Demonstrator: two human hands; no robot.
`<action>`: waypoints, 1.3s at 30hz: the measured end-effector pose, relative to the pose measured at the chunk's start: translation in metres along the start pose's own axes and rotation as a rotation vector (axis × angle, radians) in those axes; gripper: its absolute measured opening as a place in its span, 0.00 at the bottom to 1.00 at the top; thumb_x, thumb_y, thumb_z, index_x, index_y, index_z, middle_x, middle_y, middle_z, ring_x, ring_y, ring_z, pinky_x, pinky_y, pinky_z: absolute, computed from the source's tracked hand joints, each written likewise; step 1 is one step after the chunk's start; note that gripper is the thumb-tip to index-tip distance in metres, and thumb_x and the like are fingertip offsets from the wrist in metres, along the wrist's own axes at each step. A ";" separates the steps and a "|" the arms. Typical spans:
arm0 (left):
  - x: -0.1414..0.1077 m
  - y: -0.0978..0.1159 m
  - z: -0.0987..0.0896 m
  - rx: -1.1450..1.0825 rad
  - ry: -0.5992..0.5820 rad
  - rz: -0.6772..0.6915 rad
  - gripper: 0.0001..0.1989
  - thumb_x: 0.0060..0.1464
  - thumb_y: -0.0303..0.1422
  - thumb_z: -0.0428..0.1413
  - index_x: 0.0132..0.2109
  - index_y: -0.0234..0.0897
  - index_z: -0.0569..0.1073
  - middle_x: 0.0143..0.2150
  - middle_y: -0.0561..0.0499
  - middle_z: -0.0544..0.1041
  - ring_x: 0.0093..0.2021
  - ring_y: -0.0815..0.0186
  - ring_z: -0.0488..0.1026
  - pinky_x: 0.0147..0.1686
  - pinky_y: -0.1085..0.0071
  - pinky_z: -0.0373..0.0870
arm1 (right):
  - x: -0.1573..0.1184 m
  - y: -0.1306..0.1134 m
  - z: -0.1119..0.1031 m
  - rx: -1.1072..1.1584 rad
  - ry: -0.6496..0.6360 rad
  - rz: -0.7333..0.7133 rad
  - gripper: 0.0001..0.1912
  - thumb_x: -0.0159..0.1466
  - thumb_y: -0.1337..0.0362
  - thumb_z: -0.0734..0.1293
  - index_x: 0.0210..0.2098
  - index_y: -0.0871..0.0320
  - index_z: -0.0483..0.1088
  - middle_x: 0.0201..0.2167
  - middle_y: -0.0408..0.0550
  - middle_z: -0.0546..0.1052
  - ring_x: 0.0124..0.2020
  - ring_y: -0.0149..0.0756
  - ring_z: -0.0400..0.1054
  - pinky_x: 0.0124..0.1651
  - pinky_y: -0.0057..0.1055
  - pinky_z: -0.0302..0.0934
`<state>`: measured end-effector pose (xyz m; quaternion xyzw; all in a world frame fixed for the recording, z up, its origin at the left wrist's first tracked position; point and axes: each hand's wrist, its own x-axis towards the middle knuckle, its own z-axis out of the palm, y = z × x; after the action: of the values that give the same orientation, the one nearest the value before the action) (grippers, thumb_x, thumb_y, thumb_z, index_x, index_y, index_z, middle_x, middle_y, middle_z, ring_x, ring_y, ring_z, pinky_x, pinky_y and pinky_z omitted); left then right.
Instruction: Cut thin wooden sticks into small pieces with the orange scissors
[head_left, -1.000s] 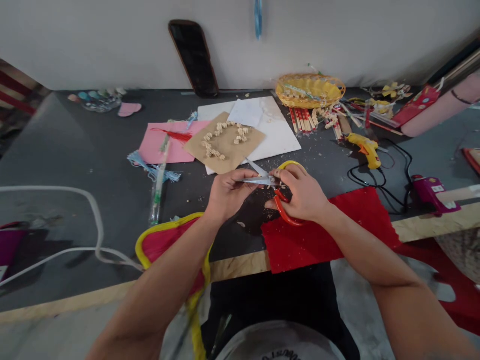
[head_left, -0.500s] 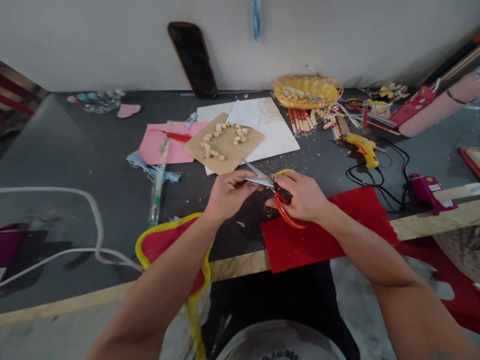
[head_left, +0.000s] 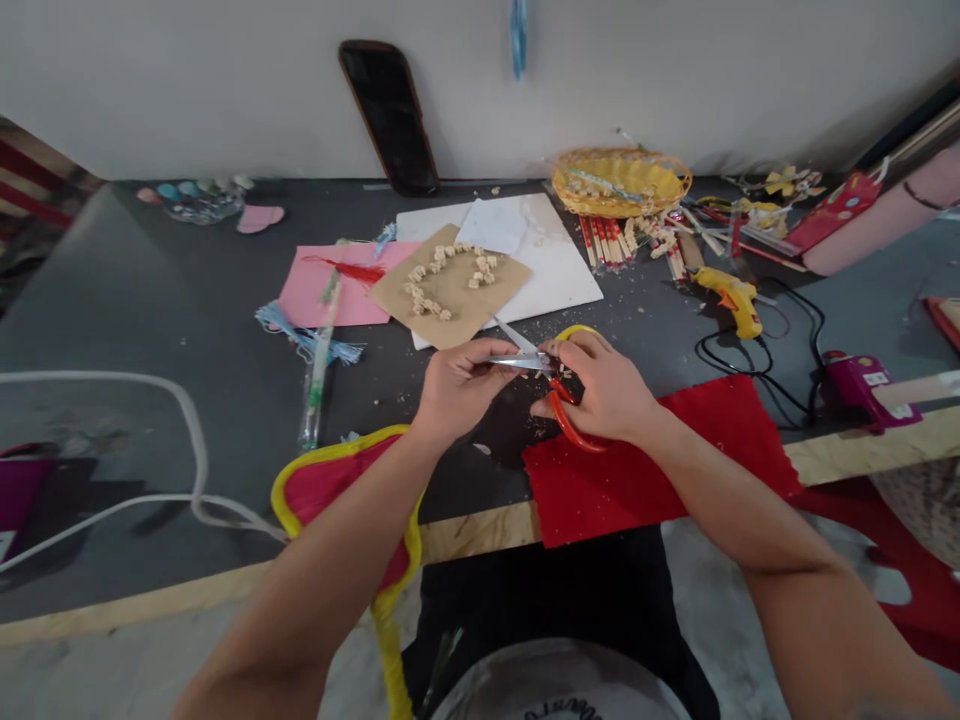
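Observation:
My right hand (head_left: 598,385) is closed round the red and yellow handles of the scissors (head_left: 531,361), whose blades are parted and point left. My left hand (head_left: 463,388) is pinched at the lower blade, on something too small to make out. Beyond my hands, small beige curled pieces (head_left: 427,300) lie in a broken ring on a brown paper square (head_left: 480,300). That square overlaps a white sheet (head_left: 566,262) and a pink sheet (head_left: 296,290). Under my right wrist, a red cloth (head_left: 600,490) hangs slightly over the table's front edge.
A yellow basket (head_left: 622,183) stands at the wall beside red-and-beige sticks (head_left: 604,243). To the right are a yellow glue gun (head_left: 731,300) with a black cord and a purple box (head_left: 870,388). A phone (head_left: 390,118) leans on the wall; a white cable (head_left: 191,440) lies left.
The scissors have shifted slightly, with the lower blade lying flatter and the red handle a little higher. Small pale bits now show below the blades. Both hands stay in nearly the same place.

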<state>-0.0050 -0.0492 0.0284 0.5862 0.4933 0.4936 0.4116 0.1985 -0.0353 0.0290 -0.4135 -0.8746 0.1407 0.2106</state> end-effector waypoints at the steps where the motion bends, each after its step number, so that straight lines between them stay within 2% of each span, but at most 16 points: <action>1: 0.000 0.001 -0.001 0.012 -0.012 0.003 0.05 0.48 0.34 0.63 0.32 0.36 0.80 0.28 0.51 0.80 0.28 0.68 0.74 0.30 0.74 0.69 | 0.000 0.001 0.000 -0.004 -0.004 -0.006 0.36 0.57 0.37 0.64 0.54 0.56 0.64 0.48 0.57 0.71 0.52 0.51 0.65 0.51 0.50 0.66; 9: 0.001 0.006 -0.004 0.055 -0.092 0.002 0.03 0.49 0.30 0.60 0.30 0.35 0.79 0.28 0.51 0.80 0.29 0.67 0.74 0.31 0.74 0.68 | 0.001 0.007 -0.002 0.043 -0.033 -0.081 0.37 0.57 0.37 0.65 0.55 0.57 0.64 0.48 0.57 0.70 0.52 0.50 0.65 0.54 0.48 0.65; 16: 0.001 0.009 -0.004 0.040 -0.114 -0.052 0.03 0.47 0.26 0.59 0.29 0.34 0.77 0.27 0.52 0.79 0.29 0.68 0.74 0.32 0.75 0.69 | 0.001 0.006 0.000 0.037 -0.007 -0.081 0.37 0.57 0.37 0.65 0.55 0.57 0.64 0.48 0.57 0.71 0.51 0.50 0.66 0.53 0.49 0.66; 22: 0.002 0.013 -0.005 0.072 -0.133 -0.049 0.04 0.47 0.25 0.57 0.28 0.34 0.77 0.26 0.52 0.80 0.29 0.69 0.75 0.32 0.76 0.69 | 0.001 0.008 0.001 0.073 -0.033 -0.088 0.36 0.58 0.38 0.64 0.55 0.57 0.65 0.48 0.57 0.72 0.51 0.50 0.67 0.52 0.48 0.66; 29: 0.001 0.005 -0.002 -0.029 -0.118 -0.069 0.05 0.50 0.31 0.59 0.30 0.34 0.78 0.27 0.50 0.80 0.29 0.67 0.76 0.32 0.74 0.71 | -0.003 0.000 0.000 0.008 -0.011 -0.056 0.33 0.62 0.40 0.62 0.54 0.60 0.67 0.48 0.59 0.74 0.49 0.48 0.70 0.50 0.43 0.66; 35: 0.001 0.002 0.002 -0.117 -0.056 -0.052 0.11 0.48 0.39 0.63 0.31 0.34 0.79 0.32 0.47 0.81 0.33 0.65 0.77 0.34 0.73 0.72 | -0.003 -0.006 -0.002 0.054 0.006 -0.021 0.31 0.62 0.40 0.60 0.51 0.60 0.68 0.45 0.57 0.76 0.46 0.47 0.71 0.46 0.40 0.67; 39: 0.001 0.001 0.003 -0.099 0.008 -0.029 0.12 0.48 0.40 0.64 0.32 0.34 0.79 0.33 0.47 0.81 0.32 0.65 0.77 0.34 0.73 0.73 | -0.002 -0.004 0.000 0.091 0.019 -0.013 0.32 0.62 0.39 0.61 0.51 0.59 0.67 0.46 0.56 0.75 0.48 0.46 0.70 0.48 0.39 0.66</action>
<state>-0.0023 -0.0486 0.0289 0.5560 0.4785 0.5136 0.4451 0.1971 -0.0391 0.0301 -0.3991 -0.8679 0.1750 0.2386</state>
